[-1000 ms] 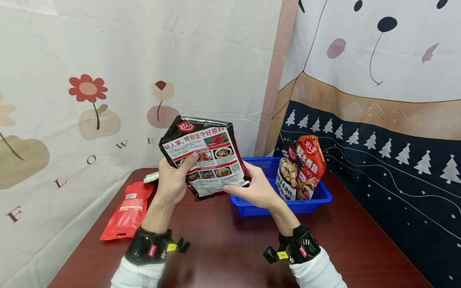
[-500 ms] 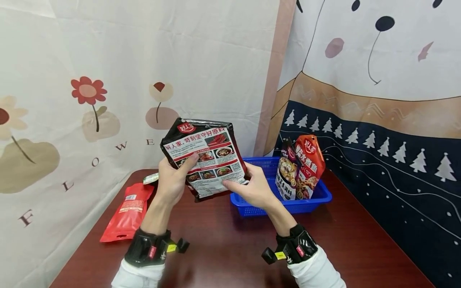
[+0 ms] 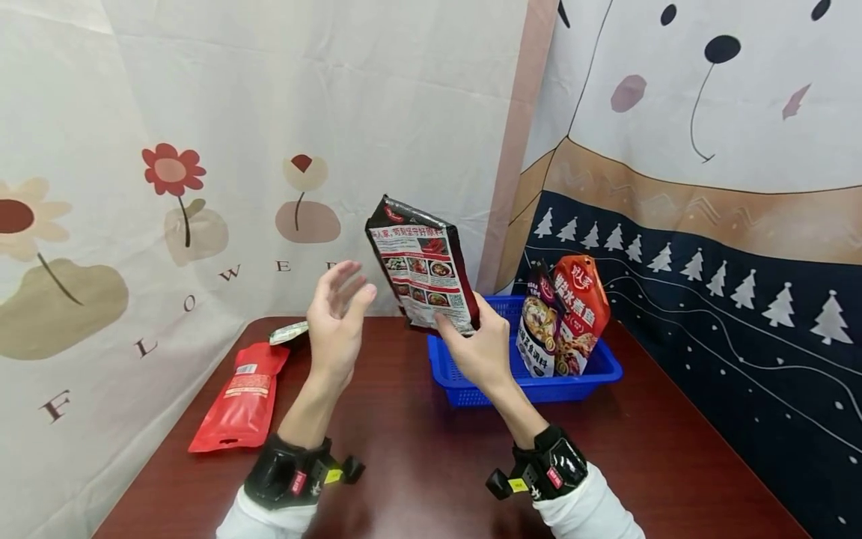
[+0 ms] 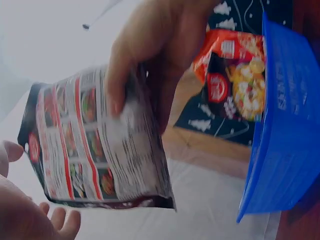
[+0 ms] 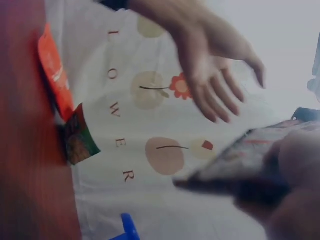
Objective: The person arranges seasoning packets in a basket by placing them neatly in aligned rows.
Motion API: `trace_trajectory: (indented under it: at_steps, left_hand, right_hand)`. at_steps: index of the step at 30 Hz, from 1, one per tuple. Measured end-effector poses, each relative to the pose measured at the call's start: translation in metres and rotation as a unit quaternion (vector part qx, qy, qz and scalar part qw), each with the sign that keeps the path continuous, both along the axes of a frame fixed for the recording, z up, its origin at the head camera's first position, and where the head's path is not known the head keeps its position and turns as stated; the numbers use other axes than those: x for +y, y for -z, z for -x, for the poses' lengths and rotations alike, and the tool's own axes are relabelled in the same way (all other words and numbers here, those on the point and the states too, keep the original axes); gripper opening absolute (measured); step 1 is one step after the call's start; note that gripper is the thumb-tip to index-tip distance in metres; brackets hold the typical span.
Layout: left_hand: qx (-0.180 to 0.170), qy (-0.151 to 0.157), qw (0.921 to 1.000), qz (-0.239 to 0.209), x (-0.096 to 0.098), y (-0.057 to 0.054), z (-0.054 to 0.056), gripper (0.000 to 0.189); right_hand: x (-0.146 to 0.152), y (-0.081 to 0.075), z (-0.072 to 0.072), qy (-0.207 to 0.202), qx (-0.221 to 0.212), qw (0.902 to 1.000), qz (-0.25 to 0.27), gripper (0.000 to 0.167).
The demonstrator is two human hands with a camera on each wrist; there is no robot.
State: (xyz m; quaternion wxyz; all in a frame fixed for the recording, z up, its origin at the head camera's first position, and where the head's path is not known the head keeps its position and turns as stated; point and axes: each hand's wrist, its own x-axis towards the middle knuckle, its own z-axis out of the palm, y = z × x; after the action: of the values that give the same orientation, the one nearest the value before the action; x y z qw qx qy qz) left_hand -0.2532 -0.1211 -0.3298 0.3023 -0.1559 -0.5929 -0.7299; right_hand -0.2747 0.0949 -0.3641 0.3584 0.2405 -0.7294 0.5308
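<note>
My right hand [image 3: 483,346] grips a black seasoning packet [image 3: 423,273] by its lower right corner, thumb over the printed white back. The packet is held up in the air, tilted, just left of and above the blue basket [image 3: 465,393]. Apart from it on the left is my left hand [image 3: 337,322], raised with fingers extended and palm turned toward the packet. In the left wrist view the packet [image 4: 85,145] shows food pictures and text, and only the right hand touches it. Two packets stand in the basket: a black-and-white one [image 3: 539,329] and a red-orange one [image 3: 584,303].
A red packet [image 3: 242,397] lies at the left of the dark red table [image 3: 417,464]. Behind it is a smaller packet [image 3: 289,332], which looks green in the right wrist view. Printed cloths [image 3: 404,112] hang behind the table and along its right side.
My left hand has let go of the black packet and drawn back from it. The right hand has moved the packet slightly right and up, turning it partly sideways.
</note>
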Motion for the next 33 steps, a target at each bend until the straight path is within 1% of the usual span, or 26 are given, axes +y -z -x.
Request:
trace_trajectory:
  at_steps: [1, 3, 5, 7, 8, 10, 12, 15, 17, 19, 22, 24, 27, 30, 33]
  left_hand:
    - [0.0, 0.016, 0.9998, 0.009, 0.004, 0.0, -0.003, 0.056]
    - [-0.002, 0.055, 0.9981, 0.028, 0.011, 0.0, -0.008, 0.06]
    - [0.0, 0.094, 0.9948, 0.04, 0.018, 0.001, -0.014, 0.067]
    - [0.003, 0.129, 0.9907, 0.043, 0.024, 0.002, -0.018, 0.073]
    - [0.005, 0.141, 0.9891, 0.041, 0.026, 0.003, -0.019, 0.076]
    - [0.01, 0.159, 0.9868, 0.03, 0.031, 0.003, -0.021, 0.081]
    - [0.013, 0.169, 0.9854, 0.014, 0.035, 0.004, -0.023, 0.081]
    - [0.013, 0.169, 0.9856, -0.006, 0.039, 0.005, -0.024, 0.08]
    - [0.006, 0.156, 0.9877, -0.01, 0.042, 0.007, -0.024, 0.076]
    - [-0.002, 0.14, 0.99, -0.015, 0.043, 0.007, -0.025, 0.074]
    - [-0.016, 0.117, 0.9927, -0.024, 0.044, 0.006, -0.026, 0.068]
    - [-0.019, 0.111, 0.993, -0.037, 0.044, 0.005, -0.026, 0.063]
    - [-0.023, 0.102, 0.9931, -0.052, 0.044, 0.003, -0.026, 0.059]
    - [-0.026, 0.093, 0.9932, -0.065, 0.043, 0.002, -0.026, 0.055]
    - [-0.026, 0.091, 0.993, -0.071, 0.043, 0.002, -0.025, 0.052]
  right_hand:
    - [-0.001, 0.001, 0.0, 0.021, 0.027, 0.9994, -0.008, 0.045]
    - [-0.003, 0.004, 0.002, 0.059, 0.088, 0.994, -0.028, 0.046]
    - [-0.005, 0.005, 0.004, 0.091, 0.15, 0.9831, -0.052, 0.046]
    - [-0.006, 0.007, 0.006, 0.119, 0.206, 0.9685, -0.074, 0.045]
    - [-0.007, 0.007, 0.007, 0.134, 0.23, 0.9601, -0.086, 0.045]
    - [-0.009, 0.009, 0.007, 0.161, 0.271, 0.9428, -0.109, 0.049]
    - [-0.011, 0.01, 0.007, 0.179, 0.301, 0.9277, -0.13, 0.052]
    - [-0.015, 0.013, 0.005, 0.194, 0.334, 0.9081, -0.16, 0.055]
    - [-0.018, 0.014, 0.004, 0.202, 0.352, 0.8963, -0.179, 0.056]
    - [-0.021, 0.016, 0.004, 0.209, 0.365, 0.8864, -0.194, 0.057]
    - [-0.024, 0.018, 0.003, 0.221, 0.377, 0.8748, -0.209, 0.058]
    - [-0.026, 0.019, 0.003, 0.226, 0.381, 0.87, -0.215, 0.054]
    - [-0.028, 0.02, 0.004, 0.229, 0.385, 0.8654, -0.224, 0.047]
    - [-0.03, 0.022, 0.004, 0.226, 0.384, 0.8645, -0.233, 0.044]
    - [-0.031, 0.023, 0.004, 0.223, 0.383, 0.8645, -0.238, 0.046]
